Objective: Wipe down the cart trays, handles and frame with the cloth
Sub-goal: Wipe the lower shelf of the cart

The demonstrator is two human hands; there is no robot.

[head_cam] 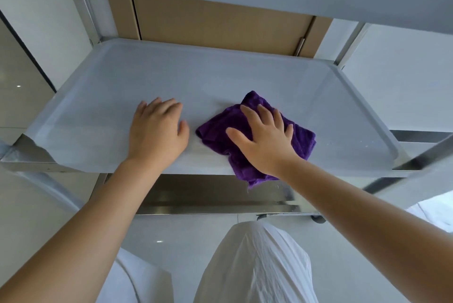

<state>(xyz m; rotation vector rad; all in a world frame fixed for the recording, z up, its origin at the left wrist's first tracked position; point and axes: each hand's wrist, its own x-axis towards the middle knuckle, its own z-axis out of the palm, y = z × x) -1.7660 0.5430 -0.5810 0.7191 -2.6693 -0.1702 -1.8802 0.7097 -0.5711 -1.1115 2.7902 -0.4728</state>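
Floor: pale glossy tiles (36, 216) lay beneath the cart.
Left hand (157, 131): rested flat on the grey tray (110, 86), fingers released.
Right hand (264, 138): spread fingers pressed the purple cloth (301, 138) at the tray's near edge.
Behind: brown door (220, 18).

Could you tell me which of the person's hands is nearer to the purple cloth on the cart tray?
The right hand is nearer: it lies flat on top of the purple cloth, pressing it onto the tray. The left hand rests on the bare tray beside it, apart from the cloth.
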